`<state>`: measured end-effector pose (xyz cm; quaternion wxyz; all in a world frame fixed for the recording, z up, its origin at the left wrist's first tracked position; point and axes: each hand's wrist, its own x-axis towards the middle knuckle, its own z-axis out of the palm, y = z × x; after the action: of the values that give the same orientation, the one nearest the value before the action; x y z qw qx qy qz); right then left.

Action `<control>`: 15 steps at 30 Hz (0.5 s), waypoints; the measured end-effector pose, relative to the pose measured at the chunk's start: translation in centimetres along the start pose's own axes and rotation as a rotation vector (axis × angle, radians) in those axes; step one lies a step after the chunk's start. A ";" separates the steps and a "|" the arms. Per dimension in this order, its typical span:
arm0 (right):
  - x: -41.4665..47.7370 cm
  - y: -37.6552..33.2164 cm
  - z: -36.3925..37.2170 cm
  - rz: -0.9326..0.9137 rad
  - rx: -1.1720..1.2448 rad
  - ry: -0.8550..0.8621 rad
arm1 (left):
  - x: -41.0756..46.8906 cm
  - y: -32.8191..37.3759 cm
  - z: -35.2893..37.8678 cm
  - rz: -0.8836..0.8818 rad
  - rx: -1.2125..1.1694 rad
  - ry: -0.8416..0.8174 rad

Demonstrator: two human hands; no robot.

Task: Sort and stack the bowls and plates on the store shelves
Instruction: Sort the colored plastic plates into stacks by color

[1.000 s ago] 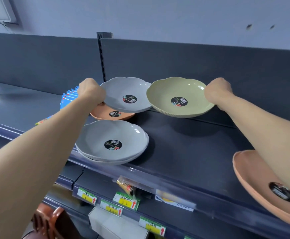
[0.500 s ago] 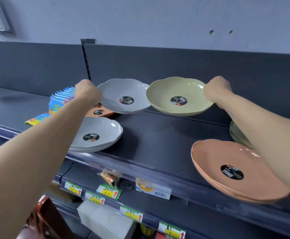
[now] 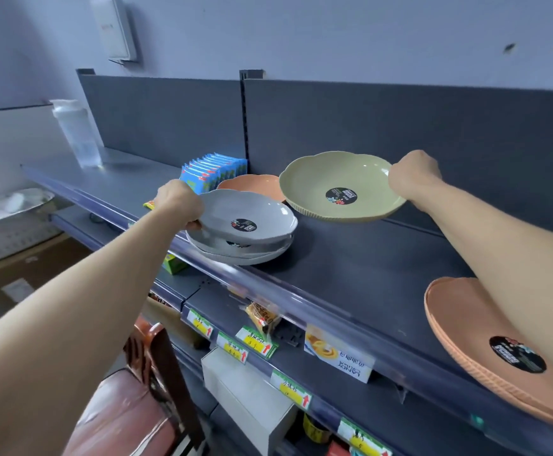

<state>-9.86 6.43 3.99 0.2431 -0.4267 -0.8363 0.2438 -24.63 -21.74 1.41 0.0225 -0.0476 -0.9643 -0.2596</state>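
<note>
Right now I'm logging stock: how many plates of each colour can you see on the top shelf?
Grey plates: at least 2, stack edges unclear
Green plate: 1
Orange plate at back: 1
Orange stack at right: count unclear
Total: at least 5

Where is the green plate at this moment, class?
In the head view the green plate is right of centre, held at its rim by the right hand above the top shelf, just right of the grey plate in the left hand.

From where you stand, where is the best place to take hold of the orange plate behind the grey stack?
Probably its front-left rim, from the left: the orange plate lies flat, its right side hidden under the held green plate, blue packets beside it, the grey stack in front.
</note>
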 end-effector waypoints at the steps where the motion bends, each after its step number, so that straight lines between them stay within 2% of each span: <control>1: -0.1 -0.3 0.4 -0.008 -0.001 -0.011 | -0.1 -0.3 0.2 0.004 0.021 -0.009; 5: 0.0 -0.7 1.4 -0.025 0.008 -0.032 | 0.0 -1.1 0.7 -0.005 0.025 -0.049; 8: 0.1 -0.4 1.3 -0.015 0.018 -0.029 | -0.1 -0.8 0.2 0.022 0.054 0.023; 11: 0.1 0.3 0.6 -0.009 0.031 -0.016 | -1.0 0.9 0.0 0.108 0.056 0.071; 15: 0.1 2.5 -2.0 0.023 0.024 0.030 | -2.7 5.7 1.0 0.266 0.041 0.057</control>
<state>-7.20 8.21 3.95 0.2577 -0.4371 -0.8246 0.2501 -21.33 -16.55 3.21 0.0850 -0.1671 -0.9536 -0.2357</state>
